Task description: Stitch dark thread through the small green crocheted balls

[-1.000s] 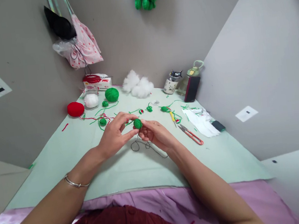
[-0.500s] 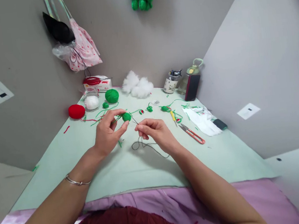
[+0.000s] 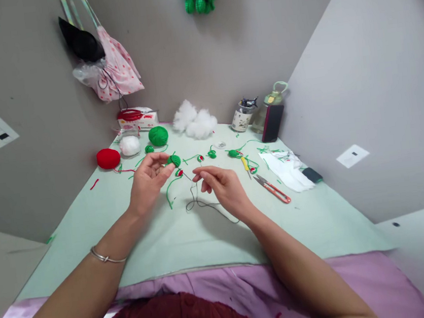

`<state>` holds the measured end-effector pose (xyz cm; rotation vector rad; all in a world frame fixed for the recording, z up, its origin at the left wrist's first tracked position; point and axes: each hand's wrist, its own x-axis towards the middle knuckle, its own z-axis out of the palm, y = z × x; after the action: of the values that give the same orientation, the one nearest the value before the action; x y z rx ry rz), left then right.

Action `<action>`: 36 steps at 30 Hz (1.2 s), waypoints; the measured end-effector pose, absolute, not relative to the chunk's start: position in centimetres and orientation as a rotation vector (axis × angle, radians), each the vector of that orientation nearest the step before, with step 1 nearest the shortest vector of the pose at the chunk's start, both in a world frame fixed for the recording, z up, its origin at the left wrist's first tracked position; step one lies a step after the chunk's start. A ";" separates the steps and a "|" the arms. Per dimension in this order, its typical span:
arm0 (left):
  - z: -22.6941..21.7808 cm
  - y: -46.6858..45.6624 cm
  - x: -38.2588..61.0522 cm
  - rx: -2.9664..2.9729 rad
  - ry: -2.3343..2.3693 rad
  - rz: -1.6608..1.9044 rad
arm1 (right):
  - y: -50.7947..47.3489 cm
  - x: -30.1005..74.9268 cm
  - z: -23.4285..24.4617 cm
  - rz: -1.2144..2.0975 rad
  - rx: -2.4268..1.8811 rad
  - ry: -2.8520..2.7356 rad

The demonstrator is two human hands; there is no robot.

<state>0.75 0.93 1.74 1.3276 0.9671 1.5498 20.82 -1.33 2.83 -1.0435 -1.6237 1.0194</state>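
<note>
My left hand [image 3: 146, 183] pinches a small green crocheted ball [image 3: 174, 160] between thumb and fingers. A dark thread lies across the ball. From near the ball a thin dark needle [image 3: 186, 175] slants down to the right. My right hand [image 3: 220, 186] is just right of that needle, its fingertips drawn together; whatever they pinch is too small to make out. Beneath the fingers, a black thread [image 3: 211, 205] hangs in loose loops over the table. A small red, white and green piece [image 3: 179, 173] with a green yarn tail lies below the ball.
Red yarn [image 3: 108, 158], white yarn [image 3: 130, 145] and green yarn [image 3: 158, 136] stand at the back left. White stuffing [image 3: 195, 121] lies behind. To the right are orange thread snips [image 3: 273, 189], a yellow-handled crochet hook [image 3: 245, 164], white tissue [image 3: 286, 171] and a propped phone [image 3: 273, 123].
My left hand has tilted the ball and drawn it slightly left and up. The small red, white and green piece now shows below it. My right hand has shifted slightly, with its index finger straighter.
</note>
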 end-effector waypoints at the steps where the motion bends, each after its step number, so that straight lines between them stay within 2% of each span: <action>1: 1.9 1.0 0.7 1.304 0.952 1.539 | -1.1 21.0 2.9 1.014 -1.047 -1.590; 11: 2.3 0.6 1.1 1.229 0.883 1.449 | -2.1 20.8 3.9 1.072 -0.953 -1.527; 18: 1.9 0.5 1.2 1.259 0.878 1.404 | -2.3 20.2 3.5 0.810 -0.939 -1.626; 29: 1.9 0.4 1.5 1.305 0.886 1.417 | -2.4 20.0 3.4 0.845 -0.987 -1.640; 36: 2.1 0.3 1.8 1.256 0.858 1.412 | -2.4 19.7 3.1 0.998 -0.977 -1.565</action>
<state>1.80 0.25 2.06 1.2559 0.8580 1.4119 19.75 -2.36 3.06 -0.9767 -1.5646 0.9984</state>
